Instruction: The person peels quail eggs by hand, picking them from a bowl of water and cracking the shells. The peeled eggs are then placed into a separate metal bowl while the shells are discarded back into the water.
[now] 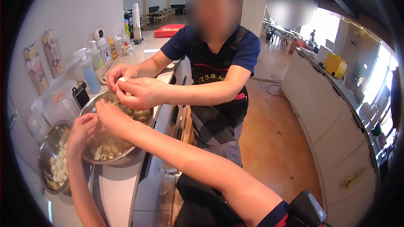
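My left hand [82,129] and my right hand [111,115] meet over a large steel bowl [141,122] of broken eggshells [110,150]. At the left fingertips a small pale egg [97,118] partly shows, pinched and mostly hidden by the fingers. My right fingers are bent close against it; what they pinch is hidden. Left of my forearm, a second steel bowl [45,156] holds several small peeled white eggs [60,164]. Across the first bowl, a co-worker's hands [136,91] hold a white egg [122,79].
The bowls stand on a white counter [115,187] along the wall. Pump bottles [89,73], a dark container [80,95] and a white camera [100,37] line its back. A red tray [168,30] lies farther off. The co-worker [214,58] stands at the counter's right side.
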The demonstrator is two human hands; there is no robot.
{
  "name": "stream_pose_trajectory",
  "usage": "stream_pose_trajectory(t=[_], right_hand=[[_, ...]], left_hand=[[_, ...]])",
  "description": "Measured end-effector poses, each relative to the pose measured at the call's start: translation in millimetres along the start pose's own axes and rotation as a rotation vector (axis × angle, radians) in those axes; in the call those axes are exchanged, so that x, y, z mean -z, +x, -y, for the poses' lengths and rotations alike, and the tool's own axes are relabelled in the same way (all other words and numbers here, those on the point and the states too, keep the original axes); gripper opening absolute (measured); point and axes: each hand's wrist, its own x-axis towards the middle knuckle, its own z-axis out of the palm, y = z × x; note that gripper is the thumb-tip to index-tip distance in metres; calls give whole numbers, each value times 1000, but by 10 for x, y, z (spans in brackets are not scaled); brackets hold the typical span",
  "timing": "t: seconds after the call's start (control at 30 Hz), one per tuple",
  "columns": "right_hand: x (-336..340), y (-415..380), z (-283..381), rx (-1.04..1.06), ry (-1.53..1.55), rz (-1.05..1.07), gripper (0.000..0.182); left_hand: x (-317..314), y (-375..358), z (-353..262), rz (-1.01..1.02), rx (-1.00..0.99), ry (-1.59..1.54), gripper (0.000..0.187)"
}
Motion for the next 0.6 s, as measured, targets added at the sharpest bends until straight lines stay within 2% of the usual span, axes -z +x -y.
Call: stream_pose_trajectory(t=[0.03, 0.1, 0.2, 0.23, 0.3, 0.37, 0.43, 0.5, 0.6], right_hand=[[-1, -6, -2, -1, 1, -7, 27], [-1, -5, 4, -139, 107, 69, 24], [22, 18, -95, -139, 66, 53, 22], [13, 21, -133, -98, 45, -23, 20], [52, 18, -139, -68, -16, -46, 17], [105, 34, -72, -59, -22, -15, 16], [141, 28, -10, -64, -28, 10, 14], [151, 29, 36, 84, 94, 11, 11], [183, 17, 32, 73, 253, -32, 7]], left_hand=[[6, 7, 1, -1, 0, 22, 20], [-3, 10, -13, 14, 10, 36, 20], [-55, -35, -40, 47, -5, 53, 20], [-48, -50, -49, 73, -40, 64, 21], [7, -14, -30, 41, -33, 39, 21], [-31, -20, -33, -49, -44, -76, 21], [-1, 3, 3, -52, -42, -65, 21], [25, 19, 30, -57, -42, -72, 22], [14, -13, -20, -43, -61, -87, 23]])
